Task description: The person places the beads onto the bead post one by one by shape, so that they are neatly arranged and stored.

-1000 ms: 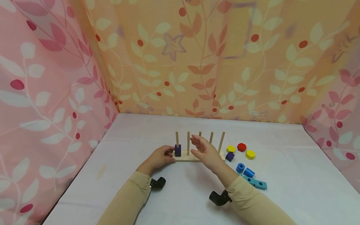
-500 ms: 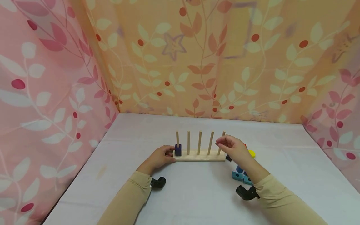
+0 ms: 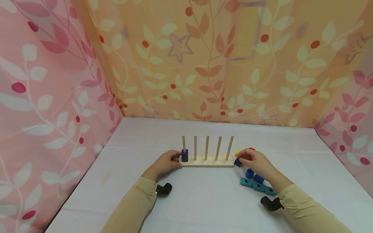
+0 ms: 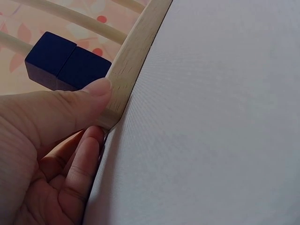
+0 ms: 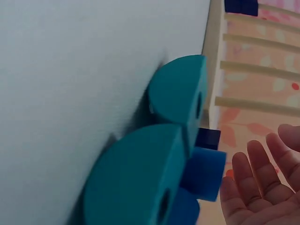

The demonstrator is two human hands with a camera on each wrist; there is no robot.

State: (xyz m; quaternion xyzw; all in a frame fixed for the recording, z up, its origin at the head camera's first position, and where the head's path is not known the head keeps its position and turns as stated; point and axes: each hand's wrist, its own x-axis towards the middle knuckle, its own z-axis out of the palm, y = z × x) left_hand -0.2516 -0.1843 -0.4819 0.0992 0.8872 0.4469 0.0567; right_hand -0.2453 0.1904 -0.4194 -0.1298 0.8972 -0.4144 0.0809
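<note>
My left hand (image 3: 163, 165) grips the left end of a wooden peg board (image 3: 208, 163), its thumb on the edge of the base in the left wrist view. Several upright pegs stand on the board. Two dark purple cubes (image 4: 70, 61) are stacked on the leftmost peg; the other pegs are bare. To the right of the board my right hand (image 3: 258, 163) hovers with loosely bent fingers, near a loose purple cube (image 3: 238, 162). The right wrist view shows nothing held in its fingers (image 5: 260, 168). A yellow block (image 3: 238, 153) and a red block (image 3: 252, 149) are partly hidden behind this hand.
Two blue cylinders (image 3: 249, 173) lie below the right hand. In front of them is a row of teal half-round blocks (image 3: 258, 186) with holes. Everything rests on a white-covered table (image 3: 198, 200), with patterned cloth (image 3: 209, 81) around it. Black devices (image 3: 271, 203) sit at both wrists.
My right hand has moved rightward from over the middle of the peg board to the loose blocks. The left hand has stayed at the board's left end.
</note>
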